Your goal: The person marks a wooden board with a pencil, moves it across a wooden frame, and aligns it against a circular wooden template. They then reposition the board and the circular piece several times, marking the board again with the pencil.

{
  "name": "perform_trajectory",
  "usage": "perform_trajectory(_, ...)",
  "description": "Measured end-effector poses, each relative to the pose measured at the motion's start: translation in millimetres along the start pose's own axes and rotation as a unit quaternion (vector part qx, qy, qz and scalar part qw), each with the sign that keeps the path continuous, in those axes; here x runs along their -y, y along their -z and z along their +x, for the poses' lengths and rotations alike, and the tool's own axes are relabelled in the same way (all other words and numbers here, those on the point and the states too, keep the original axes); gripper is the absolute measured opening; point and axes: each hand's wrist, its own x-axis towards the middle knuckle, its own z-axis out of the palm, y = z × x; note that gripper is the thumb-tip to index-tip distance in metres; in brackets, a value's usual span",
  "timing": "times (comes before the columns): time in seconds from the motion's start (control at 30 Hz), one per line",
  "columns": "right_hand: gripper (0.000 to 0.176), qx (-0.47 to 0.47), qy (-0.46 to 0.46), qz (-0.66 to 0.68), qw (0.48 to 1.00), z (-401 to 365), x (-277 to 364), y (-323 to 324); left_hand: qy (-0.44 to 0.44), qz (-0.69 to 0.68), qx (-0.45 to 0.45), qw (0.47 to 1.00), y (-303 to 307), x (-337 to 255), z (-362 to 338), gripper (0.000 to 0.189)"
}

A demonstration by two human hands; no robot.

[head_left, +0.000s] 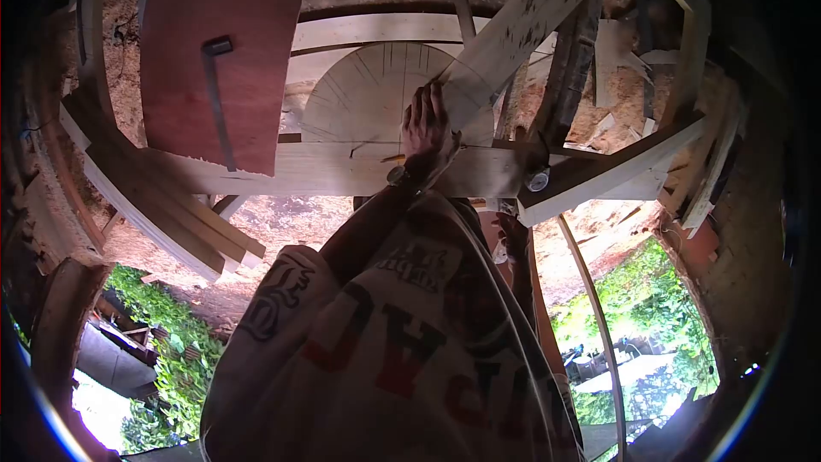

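Observation:
My left hand point(426, 127), with a watch point(397, 175) on its wrist, lies with fingers stretched out over the end of a diagonal plank point(534, 21). Beneath it is a round wooden board point(355, 94) marked with lines fanning out from its lower edge. A straight plank point(325, 169) runs crosswise along that edge, with a small, thin, brownish piece point(393, 158) close to the hand. My right hand point(513, 235) is lower, beside my body and below the crosswise plank. It is in shadow, and its fingers and anything in them cannot be made out.
At left a reddish board point(222, 0) carries a dark L-shaped tool point(218, 103). Stacked curved wood pieces point(162, 192) stick out at lower left. An angled timber point(611, 171) lies at right, with a small round shiny object point(537, 180) by its end. Scraps point(607, 128) litter the ground.

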Motion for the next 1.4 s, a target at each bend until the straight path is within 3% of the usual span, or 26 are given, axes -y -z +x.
perform_trajectory(0.3,0.032,0.031,0.045,-0.015,0.998,10,-5,-7,0.021,0.050,0.029,0.998,-5,5,-7,0.097)
perform_trajectory(0.47,0.027,-0.008,0.255,-0.125,0.959,22,-14,-4,0.043,0.055,0.075,0.995,2,-11,6,0.099)
perform_trajectory(0.53,0.016,-0.023,0.334,-0.128,0.933,16,31,-7,0.030,0.049,0.074,0.996,5,-14,12,0.095)
perform_trajectory(0.57,0.017,-0.015,0.263,-0.107,0.959,15,37,-8,0.027,0.048,0.075,0.996,6,-14,19,0.093)
perform_trajectory(0.67,0.020,0.002,0.216,-0.033,0.976,24,96,-2,-0.015,0.039,0.046,0.998,7,-10,49,0.081)
perform_trajectory(0.77,0.017,-0.153,0.327,-0.158,0.919,66,155,20,-0.049,0.044,0.018,0.998,5,-4,93,0.066)
perform_trajectory(0.8,0.012,-0.181,0.254,-0.187,0.931,86,170,29,-0.067,0.029,0.010,0.997,2,2,110,0.062)
perform_trajectory(0.87,0.018,-0.317,0.255,-0.199,0.892,151,192,52,-0.096,0.017,0.026,0.995,-2,11,145,0.056)
perform_trajectory(0.9,0.023,-0.405,0.280,-0.283,0.823,200,184,62,-0.086,-0.002,0.046,0.995,-2,10,163,0.055)
perform_trajectory(0.93,0.034,-0.387,0.268,-0.125,0.873,208,223,74,-0.074,-0.018,0.068,0.995,-4,7,181,0.053)
perform_trajectory(0.97,0.041,-0.444,0.283,-0.052,0.849,256,220,81,-0.086,-0.036,0.064,0.994,-8,3,198,0.050)
perform_trajectory(1.0,0.046,-0.444,0.214,-0.014,0.870,262,245,85,-0.124,-0.013,0.054,0.991,-15,3,217,0.044)
perform_trajectory(1.07,0.056,-0.434,0.103,0.002,0.895,314,245,91,-0.096,-0.057,0.097,0.989,-20,-14,249,0.039)
perform_trajectory(1.13,0.053,-0.449,0.015,0.002,0.893,352,243,84,-0.106,-0.077,0.118,0.984,-26,-37,281,0.040)
perform_trajectory(1.23,0.049,-0.457,-0.060,0.048,0.886,325,283,83,-0.098,-0.072,0.155,0.980,-43,-76,333,0.040)
perform_trajectory(1.27,0.048,-0.457,-0.058,0.042,0.887,331,283,82,-0.096,-0.094,0.163,0.977,-65,-55,367,0.041)
perform_trajectory(1.3,0.047,-0.458,-0.058,0.035,0.887,338,277,81,-0.062,-0.104,0.208,0.971,-64,-93,381,0.048)
perform_trajectory(1.37,0.045,-0.464,-0.066,0.045,0.882,332,282,87,0.105,-0.234,0.225,0.940,-97,-112,426,0.064)
perform_trajectory(1.4,0.043,-0.466,-0.066,0.041,0.881,331,281,86,0.146,-0.339,0.319,0.873,-112,-113,459,0.069)
